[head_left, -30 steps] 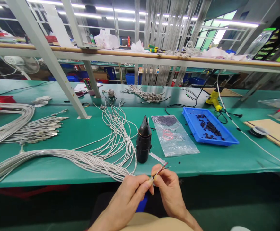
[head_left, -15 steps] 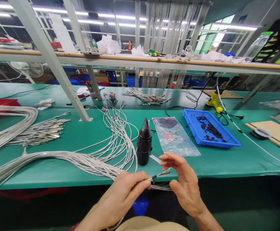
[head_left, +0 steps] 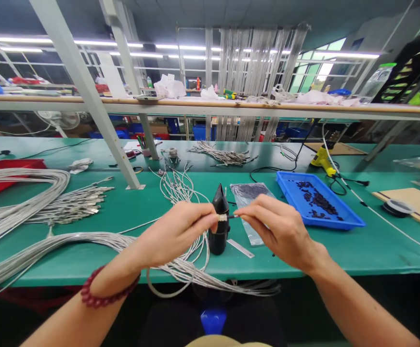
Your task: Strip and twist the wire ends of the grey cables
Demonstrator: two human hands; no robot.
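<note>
My left hand pinches a grey cable near its end, between thumb and fingers. Opposite it, my right hand has its thumb and fingertips closed on the dark tip of the same cable end. Both hands are raised in front of a black cylinder with a pointed top, which stands upright on the bench. Below them a bundle of grey cables runs along the bench's front edge, some ends hanging over it. A small steel ruler lies right of the cylinder.
On the right stands a blue tray with small black pieces, beside a clear plastic bag. Behind it are a yellow tool and its cord. More cables lie left near a red tray. A slanted post supports the shelf.
Both hands have risen with the cable end, now in front of the black cylinder. My right hand, open before, has closed on the cable's tip. The view has tilted up slightly.
</note>
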